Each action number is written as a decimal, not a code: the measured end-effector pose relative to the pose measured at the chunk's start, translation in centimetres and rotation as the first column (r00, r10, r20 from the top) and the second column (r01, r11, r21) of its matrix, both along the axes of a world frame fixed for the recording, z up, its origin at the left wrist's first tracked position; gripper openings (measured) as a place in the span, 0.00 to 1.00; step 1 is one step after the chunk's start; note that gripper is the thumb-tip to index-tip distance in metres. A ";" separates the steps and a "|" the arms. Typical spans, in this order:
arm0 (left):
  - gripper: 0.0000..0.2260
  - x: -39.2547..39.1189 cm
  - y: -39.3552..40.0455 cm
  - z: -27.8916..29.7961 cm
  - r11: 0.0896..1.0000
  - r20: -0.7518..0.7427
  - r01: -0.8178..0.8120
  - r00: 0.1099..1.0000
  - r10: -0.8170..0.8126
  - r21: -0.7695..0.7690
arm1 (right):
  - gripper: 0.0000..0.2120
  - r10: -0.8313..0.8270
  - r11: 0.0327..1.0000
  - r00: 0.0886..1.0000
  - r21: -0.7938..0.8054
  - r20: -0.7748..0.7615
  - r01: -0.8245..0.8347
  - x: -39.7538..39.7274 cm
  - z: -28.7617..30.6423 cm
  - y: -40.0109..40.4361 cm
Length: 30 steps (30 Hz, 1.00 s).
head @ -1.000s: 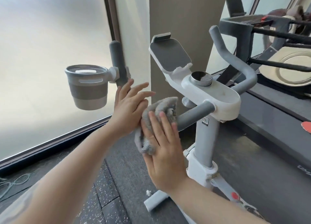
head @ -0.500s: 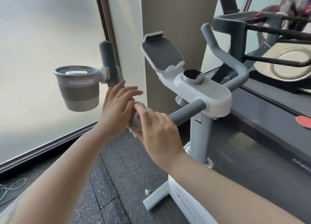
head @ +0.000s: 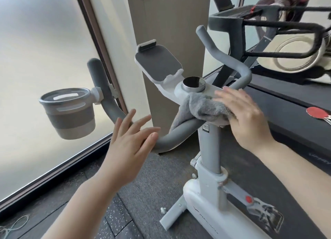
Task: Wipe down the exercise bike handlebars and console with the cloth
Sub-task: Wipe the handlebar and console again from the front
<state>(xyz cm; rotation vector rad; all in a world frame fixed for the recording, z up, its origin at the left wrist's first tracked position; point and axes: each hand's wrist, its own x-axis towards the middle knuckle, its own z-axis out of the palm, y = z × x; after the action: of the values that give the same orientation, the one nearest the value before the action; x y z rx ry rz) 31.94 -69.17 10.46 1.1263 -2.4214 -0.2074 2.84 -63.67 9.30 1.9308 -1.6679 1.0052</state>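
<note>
The grey fluffy cloth (head: 204, 107) lies bunched on the white console (head: 177, 90) of the exercise bike, just below the round metal knob (head: 194, 83). My right hand (head: 245, 116) presses on the cloth with fingers spread flat, thumb under its edge. One corner of the cloth hangs down over the left grey handlebar (head: 179, 133). My left hand (head: 129, 140) hovers with fingers spread, just in front of the handlebar's bend, holding nothing. The right handlebar (head: 223, 57) rises behind the console. The grey tablet holder (head: 157, 64) tilts up at the console's front.
A grey cup holder (head: 69, 113) is clamped to the left handlebar's upright end. A beige pillar (head: 172, 23) stands behind the bike, frosted glass to the left. A treadmill (head: 286, 88) with a red paddle (head: 318, 112) sits on the right.
My right hand has carried the cloth from the left handlebar up onto the console. My left hand has let go of the cloth and opened.
</note>
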 end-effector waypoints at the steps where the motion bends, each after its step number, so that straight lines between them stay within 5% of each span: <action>1: 0.23 -0.3 -0.2 0.2 1.000 0.050 -0.004 0.999 0.006 -0.026 | 0.21 -0.106 0.994 0.993 0.025 0.044 0.105 -0.2 0.1 0.0; 5: 0.21 -1.5 -1.3 1.3 0.996 0.191 -0.012 0.981 0.029 -0.091 | 0.20 -0.063 0.984 0.932 0.179 0.357 -0.003 6.2 -1.0 -0.8; 8: 0.22 -2.1 -1.2 1.5 0.992 0.201 -0.023 0.978 0.047 -0.122 | 0.11 0.086 0.994 0.864 0.011 0.497 -0.106 10.9 -2.2 -1.0; 11: 0.20 -2.0 -1.1 1.5 0.992 0.196 -0.019 0.980 0.043 -0.124 | 0.05 0.182 0.982 0.924 -0.026 0.337 -0.185 9.6 -1.9 -0.5; 14: 0.19 -1.9 -1.3 1.5 0.993 0.198 -0.010 0.980 0.033 -0.118 | 0.17 0.028 0.999 1.000 -0.029 0.010 -0.028 4.5 -1.7 -0.3; 18: 0.20 -2.1 -1.2 1.3 0.990 0.198 -0.040 0.978 0.066 -0.132 | 0.23 -0.151 0.981 0.927 -0.066 0.342 0.184 8.0 -4.7 -0.2; 20: 0.21 -2.2 -1.1 1.3 0.990 0.201 -0.048 0.977 0.073 -0.130 | 0.23 -0.047 0.992 0.955 -0.100 0.292 0.080 8.7 -5.2 0.3; 23: 0.21 -2.3 -1.1 1.3 0.991 0.209 -0.053 0.975 0.078 -0.123 | 0.23 -0.093 0.993 0.996 -0.068 -0.005 0.092 4.3 -3.8 0.2; 27: 0.19 -2.4 -1.0 1.1 0.987 0.182 -0.075 0.978 0.100 -0.140 | 0.22 -0.143 0.979 0.893 -0.069 0.427 0.189 8.4 -4.7 0.3; 30: 0.20 -2.5 -1.0 1.0 0.987 0.165 -0.072 0.982 0.096 -0.147 | 0.20 0.002 0.995 0.936 -0.091 0.353 0.032 11.0 -5.4 2.1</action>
<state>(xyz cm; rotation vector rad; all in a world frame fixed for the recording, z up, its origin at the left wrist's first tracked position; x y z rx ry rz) 29.49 -70.18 11.50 1.2239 -2.4853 0.0900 13.88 -61.62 3.94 1.7486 -1.7777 1.4684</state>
